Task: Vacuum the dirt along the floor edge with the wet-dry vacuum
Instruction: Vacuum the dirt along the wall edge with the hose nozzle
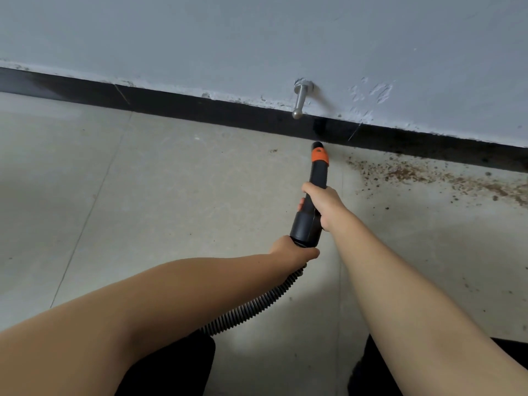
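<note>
Dirt (423, 174) right of nozzle (318, 158) | both hands grip wand | doorstop (300, 100) above baseboard (200, 105)

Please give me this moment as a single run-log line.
right hand grips wand | left hand holds hose end | nozzle at baseboard | dirt remains to right

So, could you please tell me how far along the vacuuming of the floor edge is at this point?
Partly done, it seems. The floor along the black baseboard left of the nozzle looks clean. In hand: both hands hold the vacuum, the right hand on the wand, the left hand at the hose end, with the nozzle tip at the baseboard below the metal doorstop. Left: the brown dirt to the right.
</note>
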Available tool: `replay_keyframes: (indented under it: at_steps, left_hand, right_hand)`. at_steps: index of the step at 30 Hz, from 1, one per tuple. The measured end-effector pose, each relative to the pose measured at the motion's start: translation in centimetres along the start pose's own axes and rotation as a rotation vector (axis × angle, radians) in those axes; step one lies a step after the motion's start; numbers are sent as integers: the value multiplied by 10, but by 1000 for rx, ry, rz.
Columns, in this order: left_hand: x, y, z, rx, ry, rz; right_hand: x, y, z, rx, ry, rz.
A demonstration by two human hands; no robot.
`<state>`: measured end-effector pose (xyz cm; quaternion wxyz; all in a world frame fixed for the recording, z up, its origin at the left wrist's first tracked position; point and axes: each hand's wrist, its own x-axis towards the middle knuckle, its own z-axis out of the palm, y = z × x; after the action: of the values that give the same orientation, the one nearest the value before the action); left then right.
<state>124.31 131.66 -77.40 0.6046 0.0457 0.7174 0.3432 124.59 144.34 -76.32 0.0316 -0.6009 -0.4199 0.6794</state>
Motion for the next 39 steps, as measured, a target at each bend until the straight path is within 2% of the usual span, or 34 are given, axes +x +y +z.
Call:
replay_keyframes:
  at_steps: [6,10,13,18,25,34,39]
  left_hand:
    - [-25,-42,-9,-122,76,-57]
    - [-23,-37,-24,-159,138,-33]
    - [-18,-24,-35,-150,143,-3]
    - [-20,-27,-33,-53,50,-16]
    - [-29,-48,-6,-28,36,-51]
    - [-43,-69,36,268,-161,-54]
    - [-40,-61,62,317,-223,-37]
  right_hand:
    - [-21,29,36,-136,-150,-12]
    - [-21,20,54,-146,-200,-23]
    - [-17,8,58,-101,-156,-36]
    - [-17,20,43,-49,-47,-32]
    - [-29,42,23,-68,-55,-20]
    - [-54,94,-51,115,185,-7]
    - [-55,99,-86,244,303,-1]
